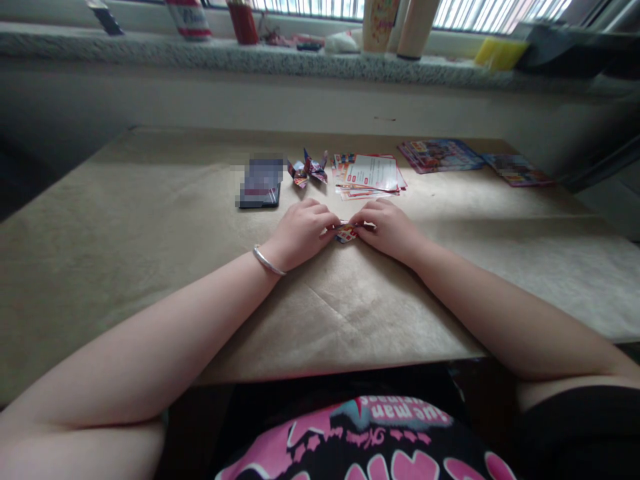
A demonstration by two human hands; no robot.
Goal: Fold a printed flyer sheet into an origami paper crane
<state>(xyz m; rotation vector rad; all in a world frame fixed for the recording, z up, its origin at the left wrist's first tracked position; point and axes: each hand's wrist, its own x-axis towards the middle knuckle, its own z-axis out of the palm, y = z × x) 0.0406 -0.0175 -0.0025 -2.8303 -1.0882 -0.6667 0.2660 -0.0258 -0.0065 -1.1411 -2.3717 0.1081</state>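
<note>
Between my two hands is a small piece of folded, colourful printed paper (346,234), low over the table. My left hand (309,230), with a silver bracelet at the wrist, pinches its left side. On the other side my right hand (387,230) pinches the right edge with thumb and fingers. The fingers cover much of the paper, so its full shape is hidden. Just beyond the hands stand folded paper cranes (307,168) made of similar printed paper. A loose pile of printed sheets (373,173) lies to their right.
A dark phone (263,183), partly pixelated, lies left of the cranes. Glossy printed leaflets (440,155) and another stack (517,170) lie at the far right. The table (150,233) meets a wall under a granite sill (280,61) holding a can (189,19), a red cup (243,23) and other items.
</note>
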